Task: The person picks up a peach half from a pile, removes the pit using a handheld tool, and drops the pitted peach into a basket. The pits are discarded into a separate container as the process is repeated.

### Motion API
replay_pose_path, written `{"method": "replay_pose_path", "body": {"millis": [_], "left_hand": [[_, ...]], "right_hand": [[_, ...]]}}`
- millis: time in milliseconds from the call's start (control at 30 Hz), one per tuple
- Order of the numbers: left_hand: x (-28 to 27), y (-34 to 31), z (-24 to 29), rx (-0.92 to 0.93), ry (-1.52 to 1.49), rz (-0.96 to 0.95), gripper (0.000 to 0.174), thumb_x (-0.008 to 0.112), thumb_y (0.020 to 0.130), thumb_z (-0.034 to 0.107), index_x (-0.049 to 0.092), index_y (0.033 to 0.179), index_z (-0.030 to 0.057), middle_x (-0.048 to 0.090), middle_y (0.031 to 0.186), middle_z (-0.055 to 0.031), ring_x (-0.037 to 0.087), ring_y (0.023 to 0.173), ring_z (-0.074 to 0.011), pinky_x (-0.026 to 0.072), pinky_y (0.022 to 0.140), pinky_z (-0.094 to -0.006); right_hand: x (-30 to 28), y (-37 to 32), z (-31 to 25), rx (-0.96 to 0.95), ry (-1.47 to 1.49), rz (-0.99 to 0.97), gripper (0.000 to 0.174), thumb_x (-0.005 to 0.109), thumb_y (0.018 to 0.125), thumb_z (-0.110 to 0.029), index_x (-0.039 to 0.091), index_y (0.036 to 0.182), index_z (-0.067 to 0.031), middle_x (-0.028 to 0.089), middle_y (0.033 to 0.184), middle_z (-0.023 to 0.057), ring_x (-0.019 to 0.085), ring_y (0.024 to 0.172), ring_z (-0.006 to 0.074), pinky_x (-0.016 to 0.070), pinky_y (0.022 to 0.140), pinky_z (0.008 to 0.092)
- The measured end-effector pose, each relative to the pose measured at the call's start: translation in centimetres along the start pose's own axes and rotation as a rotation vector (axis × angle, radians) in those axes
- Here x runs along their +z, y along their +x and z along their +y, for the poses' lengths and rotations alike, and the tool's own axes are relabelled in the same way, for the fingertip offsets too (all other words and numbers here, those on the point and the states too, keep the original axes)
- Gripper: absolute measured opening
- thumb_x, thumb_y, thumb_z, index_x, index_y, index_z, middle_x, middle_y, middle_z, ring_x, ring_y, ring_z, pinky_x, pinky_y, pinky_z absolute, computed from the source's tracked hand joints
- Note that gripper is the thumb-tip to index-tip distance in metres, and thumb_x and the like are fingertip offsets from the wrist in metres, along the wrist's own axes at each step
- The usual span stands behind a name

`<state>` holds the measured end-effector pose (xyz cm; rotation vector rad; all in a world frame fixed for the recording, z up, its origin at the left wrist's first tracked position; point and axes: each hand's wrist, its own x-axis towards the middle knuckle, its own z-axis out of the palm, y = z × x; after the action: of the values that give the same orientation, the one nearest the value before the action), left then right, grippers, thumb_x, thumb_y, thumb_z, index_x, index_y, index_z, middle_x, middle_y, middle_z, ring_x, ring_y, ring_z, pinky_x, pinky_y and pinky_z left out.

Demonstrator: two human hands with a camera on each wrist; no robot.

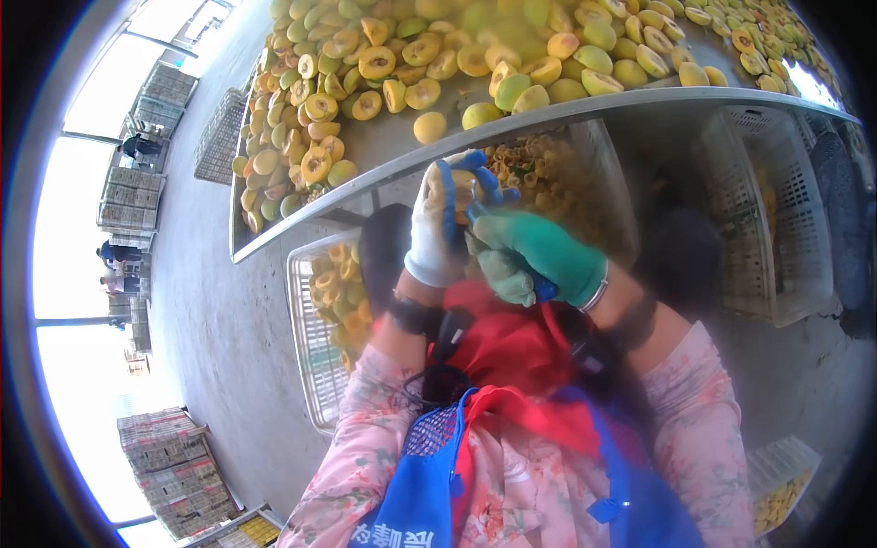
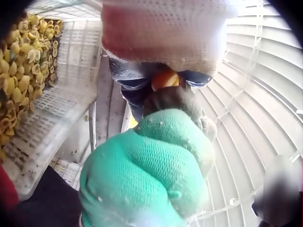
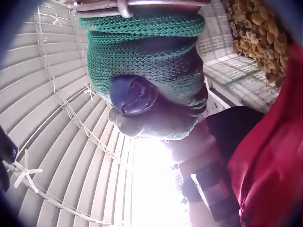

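Note:
My left hand (image 1: 435, 224), in a white glove with blue-coated fingers, grips a yellow peach piece (image 1: 463, 190). In the left wrist view the peach flesh (image 2: 165, 80) shows orange between the blue fingers. Close against it, my right hand (image 1: 539, 256) in a green glove is curled round a tool with a blue handle (image 1: 545, 289). The rounded handle end sticks out of the fist in the right wrist view (image 3: 133, 94). The tool's working end is hidden between the hands. Both hands are above my lap, just in front of the table edge.
A metal-rimmed table (image 1: 402, 160) ahead carries many whole and halved peaches (image 1: 376, 62). Below it a crate holds peach scraps (image 1: 534, 173). A white crate (image 1: 306, 356) with peach halves stands at the left; empty-looking crates (image 1: 776, 219) stand right. Stacked crates (image 1: 178, 470) line the floor.

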<state>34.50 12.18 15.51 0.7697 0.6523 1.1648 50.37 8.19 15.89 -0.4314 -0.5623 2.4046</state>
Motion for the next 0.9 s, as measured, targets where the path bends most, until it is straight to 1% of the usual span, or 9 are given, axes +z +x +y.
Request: {"method": "replay_pose_path", "body": {"millis": [33,133,267,433,533,733,833,867,900], "left_hand": [[-0.7,0.3,-0.1,0.005,0.002,0.006,0.057,0.044,0.105,0.051,0.054,0.129,-0.0001,0.064,0.098,-0.0105,0.066,0.092,-0.0254,0.0559,0.094,-0.0487],[-5.1,0.1,1.1,0.372,1.009,0.052,0.056,0.045,0.106,0.047,0.055,0.127,-0.0035,0.067,0.099,-0.0133,0.069,0.096,-0.0261,0.0566,0.092,-0.0431],[-6.2,-5.1,8.3,0.023,0.628,0.190,0.047,0.047,0.107,0.038,0.058,0.128,-0.0027,0.068,0.111,-0.0132,0.068,0.098,-0.0209,0.0543,0.093,-0.0356],[-10.7,-6.0,13.8,0.343,1.763,0.343,0.048,0.071,0.092,0.024,0.058,0.135,0.0046,0.065,0.122,-0.0190,0.062,0.113,-0.0288,0.0492,0.095,-0.0370],[-7.6,-1.2,14.9,0.355,1.794,0.203,0.046,0.068,0.095,0.021,0.058,0.136,0.0021,0.063,0.129,-0.0166,0.062,0.117,-0.0246,0.0489,0.100,-0.0354],[-6.6,15.0,10.6,0.362,1.863,-0.022,0.051,0.063,0.095,0.035,0.057,0.136,0.0045,0.065,0.125,-0.0217,0.062,0.118,-0.0347,0.0470,0.102,-0.0388],[-7.2,19.0,8.4,0.202,2.096,-0.114,0.058,0.066,0.092,0.040,0.056,0.137,0.0045,0.066,0.121,-0.0243,0.061,0.119,-0.0373,0.0466,0.102,-0.0411],[-7.5,19.6,8.0,0.258,2.133,-0.085,0.063,0.071,0.088,0.040,0.055,0.137,0.0035,0.069,0.109,-0.0232,0.068,0.101,-0.0344,0.0537,0.088,-0.0395],[-6.1,19.6,8.5,0.021,2.084,-0.096,0.063,0.072,0.086,0.038,0.056,0.135,0.0024,0.069,0.111,-0.0230,0.068,0.102,-0.0344,0.0537,0.088,-0.0396]], "right_hand": [[-0.1,-0.2,-0.2,0.011,0.006,-0.002,0.022,0.048,0.106,-0.028,0.057,0.101,-0.0083,0.054,0.062,0.0029,0.050,0.041,0.0128,0.0403,0.037,0.0268],[0.1,-1.6,-1.8,0.020,0.021,-0.058,0.021,0.049,0.105,-0.027,0.056,0.100,-0.0081,0.055,0.064,0.0025,0.050,0.042,0.0119,0.0409,0.038,0.0265],[-0.4,-1.6,-2.4,0.017,-0.588,0.271,0.021,0.058,0.099,-0.026,0.056,0.101,-0.0049,0.056,0.065,0.0029,0.053,0.045,0.0138,0.0451,0.043,0.0282],[-2.8,-0.4,-0.1,-0.319,-1.158,0.402,0.029,0.064,0.095,-0.027,0.056,0.102,-0.0003,0.060,0.064,0.0105,0.060,0.052,0.0180,0.0501,0.052,0.0353],[-1.9,-0.3,-0.7,-0.247,-1.104,0.421,0.029,0.064,0.095,-0.027,0.057,0.104,-0.0005,0.062,0.066,0.0123,0.062,0.055,0.0204,0.0509,0.055,0.0365],[-3.1,0.3,-0.9,-0.351,-1.227,0.471,0.035,0.061,0.095,-0.031,0.058,0.110,0.0016,0.067,0.087,0.0250,0.067,0.081,0.0396,0.0528,0.074,0.0450],[-2.5,0.2,-1.5,-0.356,-1.218,0.491,0.037,0.060,0.095,-0.032,0.058,0.109,0.0029,0.067,0.094,0.0293,0.066,0.089,0.0450,0.0516,0.078,0.0472],[-2.5,0.2,-1.6,-0.370,-1.203,0.497,0.037,0.060,0.095,-0.032,0.058,0.108,0.0031,0.066,0.092,0.0297,0.066,0.087,0.0453,0.0515,0.077,0.0474],[-2.5,0.3,-1.6,-0.373,-1.185,0.506,0.037,0.060,0.095,-0.032,0.058,0.107,0.0032,0.066,0.091,0.0297,0.066,0.086,0.0455,0.0514,0.076,0.0477]]}}
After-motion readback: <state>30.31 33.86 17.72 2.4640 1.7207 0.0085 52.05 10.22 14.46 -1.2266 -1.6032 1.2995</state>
